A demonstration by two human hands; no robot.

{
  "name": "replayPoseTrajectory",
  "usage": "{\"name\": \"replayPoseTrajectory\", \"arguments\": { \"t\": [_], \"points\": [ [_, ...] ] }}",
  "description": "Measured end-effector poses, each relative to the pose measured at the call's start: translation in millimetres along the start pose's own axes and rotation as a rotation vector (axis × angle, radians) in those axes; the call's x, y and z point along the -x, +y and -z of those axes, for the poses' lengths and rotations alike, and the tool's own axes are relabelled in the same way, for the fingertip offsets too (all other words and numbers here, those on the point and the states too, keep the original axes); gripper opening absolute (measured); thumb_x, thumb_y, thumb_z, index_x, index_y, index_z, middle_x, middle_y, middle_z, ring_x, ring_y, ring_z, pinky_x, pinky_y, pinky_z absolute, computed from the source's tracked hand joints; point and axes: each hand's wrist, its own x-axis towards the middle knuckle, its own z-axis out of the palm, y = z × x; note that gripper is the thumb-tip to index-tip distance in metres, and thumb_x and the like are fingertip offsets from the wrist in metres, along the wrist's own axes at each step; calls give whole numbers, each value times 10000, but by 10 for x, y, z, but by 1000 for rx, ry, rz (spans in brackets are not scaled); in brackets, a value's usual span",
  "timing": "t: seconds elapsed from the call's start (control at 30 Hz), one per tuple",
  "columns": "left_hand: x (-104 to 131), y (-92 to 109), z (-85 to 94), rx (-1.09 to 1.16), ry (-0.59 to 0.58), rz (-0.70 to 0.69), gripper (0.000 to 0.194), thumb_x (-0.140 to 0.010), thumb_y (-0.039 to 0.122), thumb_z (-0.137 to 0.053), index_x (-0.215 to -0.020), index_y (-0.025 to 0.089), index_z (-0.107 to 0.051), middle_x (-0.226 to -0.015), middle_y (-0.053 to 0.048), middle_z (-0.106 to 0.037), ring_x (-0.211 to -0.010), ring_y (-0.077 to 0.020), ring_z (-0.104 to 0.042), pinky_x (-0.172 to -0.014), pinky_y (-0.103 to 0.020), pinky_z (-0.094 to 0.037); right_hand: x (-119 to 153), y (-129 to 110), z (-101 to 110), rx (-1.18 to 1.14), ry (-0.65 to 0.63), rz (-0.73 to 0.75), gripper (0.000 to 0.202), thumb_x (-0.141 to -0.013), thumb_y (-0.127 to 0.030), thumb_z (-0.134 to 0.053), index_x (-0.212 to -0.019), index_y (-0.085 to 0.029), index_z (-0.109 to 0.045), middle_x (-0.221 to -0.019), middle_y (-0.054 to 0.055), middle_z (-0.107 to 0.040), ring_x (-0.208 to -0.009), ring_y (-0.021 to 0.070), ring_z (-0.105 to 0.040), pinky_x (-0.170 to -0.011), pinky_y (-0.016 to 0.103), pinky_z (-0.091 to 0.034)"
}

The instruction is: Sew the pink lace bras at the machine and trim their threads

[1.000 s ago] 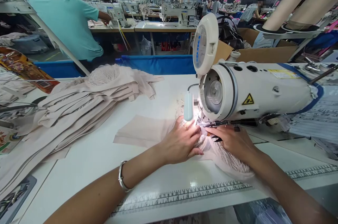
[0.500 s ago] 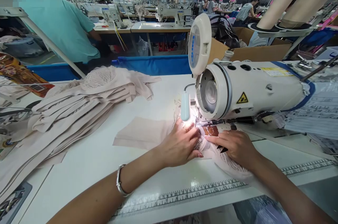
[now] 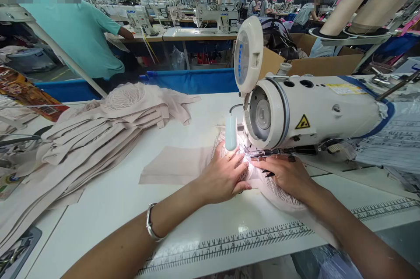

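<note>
A pale pink lace fabric [image 3: 278,191] lies under the head of the white sewing machine [image 3: 315,108], lit by a small lamp [image 3: 231,132]. My left hand [image 3: 225,174] rests on the fabric left of the needle area, its fingers spread and pressing down. On the right, my right hand [image 3: 285,176] has black scissors-like tips showing under its fingers; it grips them while its index finger touches the fabric near the needle. A flat pale fabric panel [image 3: 175,165] extends left from my left hand. The needle itself is hard to make out.
A heap of pale fabric strips [image 3: 108,125] covers the table's left side. An orange packet [image 3: 33,95] lies beyond it. Thread cones [image 3: 346,9] stand at the back right. A printed ruler [image 3: 243,240] runs along the front edge. A person in a teal shirt [image 3: 75,38] sits behind.
My right hand has moved slightly left and up, nearer the needle area, covering the brown patch. My left hand has shifted slightly up. The person in teal has extended an arm.
</note>
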Motion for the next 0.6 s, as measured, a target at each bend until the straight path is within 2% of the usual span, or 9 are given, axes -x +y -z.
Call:
{"name": "replayPoseTrajectory", "arguments": {
  "t": [0.2,0.33,0.43,0.53,0.6],
  "points": [
    [-5,-34,-16,-41,7,42,628,-1015,616,-277,-1288,134,-574,-1408,-177,-570,-1337,-406,-458,-1103,-686,-213,-43,28,-67,-7,-43,-59,684,-723,15,-433,-1231,-363,-689,-1036,-18,-762,-944,200,-674,-730,303,-477],
    [16,4,-91,-122,45,48,662,-1012,618,-302,-1364,99,-512,-1487,-200,-491,-1386,-402,-398,-1134,-662,-186,-34,68,-113,12,-34,-76,645,-739,-10,-448,-1234,-351,-682,-1124,-3,-755,-991,214,-683,-774,328,-502],
    [27,44,-148,-165,87,7,503,-1051,425,-326,-1363,67,-491,-1478,-223,-484,-1350,-357,-440,-1116,-584,-277,-8,101,-113,43,-57,-79,679,-742,-14,-429,-1287,-358,-644,-1186,-5,-739,-975,209,-698,-747,319,-511],
    [14,55,-163,-130,38,-73,329,-1027,168,-336,-1263,76,-547,-1280,-184,-618,-1087,-269,-598,-945,-427,-447,18,130,-91,82,-68,-86,676,-754,-23,-426,-1296,-366,-640,-1222,-3,-726,-971,217,-706,-744,321,-523],
    [-3,43,-156,-103,-2,-107,289,-999,81,-345,-1170,78,-578,-1152,-154,-656,-933,-230,-612,-815,-356,-478,27,140,-72,86,-65,-91,639,-773,-44,-440,-1286,-362,-651,-1215,4,-729,-984,227,-706,-770,331,-537]
  ]
}}
